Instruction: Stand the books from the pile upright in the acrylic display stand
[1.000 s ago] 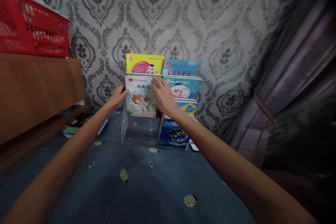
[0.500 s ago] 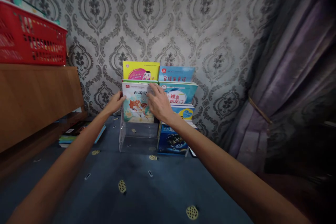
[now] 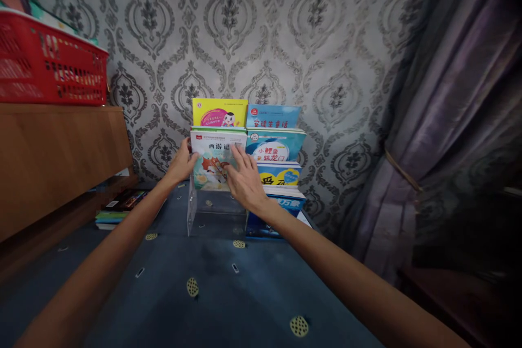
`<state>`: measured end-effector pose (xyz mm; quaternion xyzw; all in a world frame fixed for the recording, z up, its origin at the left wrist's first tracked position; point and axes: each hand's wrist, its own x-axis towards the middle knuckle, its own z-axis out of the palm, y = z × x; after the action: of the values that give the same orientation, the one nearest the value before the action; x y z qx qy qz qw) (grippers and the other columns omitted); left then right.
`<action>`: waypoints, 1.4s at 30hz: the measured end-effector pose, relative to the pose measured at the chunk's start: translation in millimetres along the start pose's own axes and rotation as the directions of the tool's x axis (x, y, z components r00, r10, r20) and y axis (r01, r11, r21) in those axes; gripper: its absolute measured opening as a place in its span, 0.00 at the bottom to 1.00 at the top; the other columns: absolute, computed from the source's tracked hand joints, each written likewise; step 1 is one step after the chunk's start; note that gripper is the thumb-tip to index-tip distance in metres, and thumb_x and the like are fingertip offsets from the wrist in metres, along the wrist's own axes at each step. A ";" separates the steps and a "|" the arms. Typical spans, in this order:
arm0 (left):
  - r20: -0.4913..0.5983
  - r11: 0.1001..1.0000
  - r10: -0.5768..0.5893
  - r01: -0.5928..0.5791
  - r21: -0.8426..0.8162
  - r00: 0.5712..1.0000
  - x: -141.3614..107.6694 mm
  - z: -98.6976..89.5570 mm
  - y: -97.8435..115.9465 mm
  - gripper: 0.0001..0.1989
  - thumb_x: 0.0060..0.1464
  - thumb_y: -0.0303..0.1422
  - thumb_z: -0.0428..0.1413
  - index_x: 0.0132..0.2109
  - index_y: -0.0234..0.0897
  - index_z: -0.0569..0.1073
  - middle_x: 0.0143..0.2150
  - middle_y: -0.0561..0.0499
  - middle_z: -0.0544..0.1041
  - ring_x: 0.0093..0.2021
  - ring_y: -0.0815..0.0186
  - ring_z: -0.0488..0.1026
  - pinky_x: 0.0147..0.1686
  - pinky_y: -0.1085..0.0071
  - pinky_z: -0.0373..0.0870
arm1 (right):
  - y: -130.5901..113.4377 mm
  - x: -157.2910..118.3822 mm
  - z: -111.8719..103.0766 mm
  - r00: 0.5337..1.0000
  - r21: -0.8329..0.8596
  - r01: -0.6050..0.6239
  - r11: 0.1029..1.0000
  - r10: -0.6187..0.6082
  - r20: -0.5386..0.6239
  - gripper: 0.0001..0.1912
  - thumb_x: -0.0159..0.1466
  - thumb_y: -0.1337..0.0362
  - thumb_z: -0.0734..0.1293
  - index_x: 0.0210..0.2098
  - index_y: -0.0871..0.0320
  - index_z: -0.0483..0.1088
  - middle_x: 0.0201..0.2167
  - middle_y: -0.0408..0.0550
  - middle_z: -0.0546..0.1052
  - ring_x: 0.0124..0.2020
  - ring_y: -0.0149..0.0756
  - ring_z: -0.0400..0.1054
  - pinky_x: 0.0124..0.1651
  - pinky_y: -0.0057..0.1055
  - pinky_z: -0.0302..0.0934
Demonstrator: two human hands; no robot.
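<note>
In the left column of a clear plastic tiered rack (image 3: pixel 191 211): one white-and-teal illustrated book (image 3: pixel 209 171), upright, left edge pinched by the left hand (image 3: pixel 180 164), front cover under the right hand (image 3: pixel 246 182), fingers slightly spread; behind, one yellow-and-pink book (image 3: pixel 220 111).

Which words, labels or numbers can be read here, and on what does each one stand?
"西游记": white-topped book
"安徒生童话": upper blue book
"小鲤鱼跳龙门": teal book
"爱", next character partly hidden: yellow-and-blue book
"万象", beginning covered: lowest blue book
Too small or blurred: the yellow book's text and all other small print.
</note>
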<state>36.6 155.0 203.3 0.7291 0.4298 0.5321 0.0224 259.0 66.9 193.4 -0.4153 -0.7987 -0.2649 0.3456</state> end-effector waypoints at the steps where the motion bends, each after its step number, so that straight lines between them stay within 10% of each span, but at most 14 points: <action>1: 0.002 1.000 -0.018 0.018 -0.025 1.000 0.9 1.0 -1.3 0.29 0.55 0.34 0.51 0.63 0.29 0.58 0.56 0.34 0.74 0.53 0.52 0.74 0.55 0.50 0.69 | -0.2 -1.6 1.6 1.000 0.018 -0.019 1.000 0.020 -0.003 0.11 0.64 0.71 0.63 0.44 0.58 0.73 0.72 0.56 0.55 0.72 0.57 0.46 0.68 0.57 0.51; 19: 0.025 0.987 -0.014 0.018 -0.161 1.000 5.6 14.1 -24.3 0.26 0.50 0.29 0.52 0.58 0.35 0.65 0.55 0.41 0.75 0.55 0.54 0.72 0.59 0.51 0.68 | 6.5 -3.3 23.5 0.988 0.211 -0.134 0.968 0.147 -0.051 0.14 0.63 0.72 0.62 0.45 0.59 0.74 0.69 0.60 0.57 0.71 0.63 0.47 0.66 0.64 0.55; 31: -0.117 0.989 0.135 -0.127 0.070 0.984 7.8 -7.5 14.7 0.41 0.54 0.29 0.53 0.72 0.37 0.46 0.67 0.37 0.63 0.60 0.54 0.68 0.61 0.55 0.66 | 8.9 -8.5 27.4 0.990 0.245 -0.124 0.962 0.137 -0.037 0.16 0.63 0.72 0.62 0.48 0.60 0.73 0.71 0.59 0.53 0.72 0.63 0.43 0.66 0.66 0.52; 42: -0.012 0.961 0.180 -0.173 0.216 0.984 20.1 -20.9 20.8 0.33 0.55 0.27 0.52 0.68 0.36 0.60 0.59 0.39 0.71 0.54 0.52 0.72 0.58 0.53 0.68 | 13.3 -10.0 29.0 0.990 0.287 -0.129 0.949 0.138 -0.014 0.15 0.62 0.72 0.63 0.47 0.60 0.74 0.72 0.57 0.53 0.73 0.62 0.42 0.68 0.62 0.49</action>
<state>33.8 146.1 237.8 0.7542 0.4183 0.4940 -0.1107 264.8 89.5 169.4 -0.4096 -0.7927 -0.1298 0.4324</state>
